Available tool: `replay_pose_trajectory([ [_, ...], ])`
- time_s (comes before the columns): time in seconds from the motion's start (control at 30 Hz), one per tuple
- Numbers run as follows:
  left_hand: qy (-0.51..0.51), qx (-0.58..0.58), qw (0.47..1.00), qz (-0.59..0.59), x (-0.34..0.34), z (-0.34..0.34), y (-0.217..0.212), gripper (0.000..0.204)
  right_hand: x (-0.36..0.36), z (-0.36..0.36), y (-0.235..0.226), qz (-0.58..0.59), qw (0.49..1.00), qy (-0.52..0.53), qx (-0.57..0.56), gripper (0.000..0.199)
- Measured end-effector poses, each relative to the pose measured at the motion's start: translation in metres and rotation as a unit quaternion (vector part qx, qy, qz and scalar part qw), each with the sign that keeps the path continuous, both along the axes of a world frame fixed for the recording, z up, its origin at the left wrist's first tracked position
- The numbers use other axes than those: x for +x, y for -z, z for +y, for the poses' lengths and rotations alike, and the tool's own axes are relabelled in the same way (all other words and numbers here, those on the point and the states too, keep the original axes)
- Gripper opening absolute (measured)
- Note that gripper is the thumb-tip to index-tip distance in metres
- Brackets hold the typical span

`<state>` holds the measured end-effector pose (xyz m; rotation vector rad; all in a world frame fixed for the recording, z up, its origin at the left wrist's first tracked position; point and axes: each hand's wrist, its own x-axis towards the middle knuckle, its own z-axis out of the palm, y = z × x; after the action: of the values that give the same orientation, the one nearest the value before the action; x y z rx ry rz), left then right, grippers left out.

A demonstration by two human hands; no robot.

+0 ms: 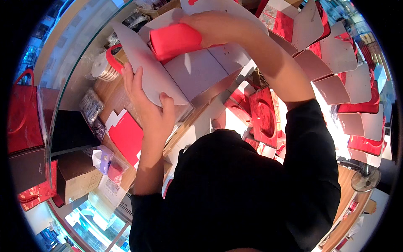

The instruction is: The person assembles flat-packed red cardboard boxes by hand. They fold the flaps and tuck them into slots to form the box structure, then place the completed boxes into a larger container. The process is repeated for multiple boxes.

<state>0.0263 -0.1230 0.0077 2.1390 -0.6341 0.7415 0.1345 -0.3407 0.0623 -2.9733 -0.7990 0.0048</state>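
The right hand (214,27) closes its grip around a red folded insert (176,40), fingers wrapped over its top, and presses it onto the grey inner side of an open cardboard box blank (201,69). The left hand (149,107) holds the same blank from below: the thumb lies on the grey face, the fingers spread behind the pointed flap, so the grip pinches the edge of the board. The blank is held in the air above the wooden table (113,96), tilted towards the person.

I judge that the step in hand is seating the red piece inside the box while the box is not yet folded shut. The next move seems to need firm support from the left hand, so the board does not bend, and the red piece kept straight against the crease.

Further out, a flat red die-cut card (126,136) lies on the table just beside the left wrist. To the right, many opened boxes (336,84), grey inside and red outside, stand overlapping in rows. A red round tray shape (262,113) lies under the right forearm. At far left a red gift bag (23,113) hangs, with a brown carton (77,176) below it and a roll of tape (103,67) near the glass edge
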Motion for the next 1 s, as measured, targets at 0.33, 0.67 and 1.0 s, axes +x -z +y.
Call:
replay_pose_trajectory([
  [0.33,0.008,0.014,1.0,-0.001,0.001,0.007,-0.001,0.064,0.044,0.034,0.073,-0.069,0.985,-0.047,-0.154,0.048],
  [0.67,0.028,0.018,0.999,0.018,0.003,0.007,-0.004,0.062,0.026,0.033,0.183,0.024,0.987,0.026,-0.156,0.048],
  [1.0,0.073,0.034,0.996,0.048,0.008,0.013,-0.011,0.064,0.05,0.052,0.168,0.192,0.971,0.112,-0.093,0.059],
])
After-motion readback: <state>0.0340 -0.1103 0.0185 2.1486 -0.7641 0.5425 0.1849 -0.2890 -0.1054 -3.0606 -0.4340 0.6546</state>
